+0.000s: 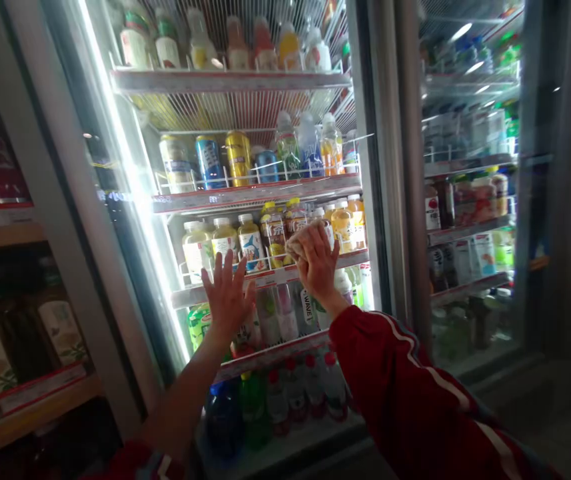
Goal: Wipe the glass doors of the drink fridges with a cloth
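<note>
My right hand (319, 270) is closed around a crumpled pale cloth (299, 241), in front of the middle shelves of a lit drinks fridge. Fingers spread, my left hand (228, 300) is raised lower and to the left with nothing in it. Faint reflections suggest a glass door pane between my hands and the drinks; whether my left palm touches it I cannot tell. Behind the hands is a row of bottles, among them a yellow-capped tea bottle (272, 230) and a white-capped bottle (250, 243). Part of that row is hidden by my right hand and the cloth.
Cans such as a yellow can (238, 159) stand on the shelf above, with more bottles higher up. A metal door frame (399, 167) separates this fridge from another glass-fronted fridge (470, 200). At left is a wooden shelf (30, 407) with bottles.
</note>
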Tool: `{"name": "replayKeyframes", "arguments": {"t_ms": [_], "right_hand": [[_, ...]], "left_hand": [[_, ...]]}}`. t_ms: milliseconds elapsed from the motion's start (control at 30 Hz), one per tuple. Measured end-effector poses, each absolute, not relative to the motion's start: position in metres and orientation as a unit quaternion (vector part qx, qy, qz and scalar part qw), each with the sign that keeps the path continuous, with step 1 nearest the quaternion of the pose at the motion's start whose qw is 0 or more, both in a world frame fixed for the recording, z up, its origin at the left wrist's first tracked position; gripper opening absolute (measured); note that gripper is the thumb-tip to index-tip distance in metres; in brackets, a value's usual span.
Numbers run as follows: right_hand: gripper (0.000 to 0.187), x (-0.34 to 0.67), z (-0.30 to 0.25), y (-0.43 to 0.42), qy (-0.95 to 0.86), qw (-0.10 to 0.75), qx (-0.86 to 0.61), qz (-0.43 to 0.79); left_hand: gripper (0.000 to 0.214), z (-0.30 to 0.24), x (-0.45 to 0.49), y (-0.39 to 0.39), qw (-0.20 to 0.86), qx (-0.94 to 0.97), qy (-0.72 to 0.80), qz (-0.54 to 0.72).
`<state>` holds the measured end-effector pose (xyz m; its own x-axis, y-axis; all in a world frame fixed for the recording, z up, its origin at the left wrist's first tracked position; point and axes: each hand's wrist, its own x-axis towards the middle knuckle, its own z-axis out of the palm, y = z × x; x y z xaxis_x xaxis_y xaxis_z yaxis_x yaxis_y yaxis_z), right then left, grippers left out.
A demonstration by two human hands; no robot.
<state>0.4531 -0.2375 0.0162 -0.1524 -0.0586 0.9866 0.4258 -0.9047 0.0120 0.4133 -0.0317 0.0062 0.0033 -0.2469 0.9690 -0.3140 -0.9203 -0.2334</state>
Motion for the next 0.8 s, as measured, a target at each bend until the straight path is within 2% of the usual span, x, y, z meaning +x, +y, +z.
{"name": "replayKeyframes", "arguments": {"t_ms": [267,433,600,800], "right_hand": [[0.036,0.447,0.016,-0.219,-0.193,0.148,-0.633,-0.735],[0.033,0.458,0.011,-0.255,-0.176,0.134,-0.616,-0.756],[0.036,0.468,0.006,-0.293,-0.107,0.16,-0.621,-0.76],[0.039,0.462,0.01,-0.278,-0.13,0.141,-0.629,-0.754]], "left_hand": [[0.052,0.013,0.421,-0.072,0.002,0.713,-0.22,0.666],[0.053,0.011,0.428,-0.072,-0.01,0.707,-0.227,0.669],[0.058,0.01,0.428,-0.069,-0.024,0.69,-0.23,0.686],[0.061,0.011,0.426,-0.086,-0.011,0.687,-0.239,0.686]]}}
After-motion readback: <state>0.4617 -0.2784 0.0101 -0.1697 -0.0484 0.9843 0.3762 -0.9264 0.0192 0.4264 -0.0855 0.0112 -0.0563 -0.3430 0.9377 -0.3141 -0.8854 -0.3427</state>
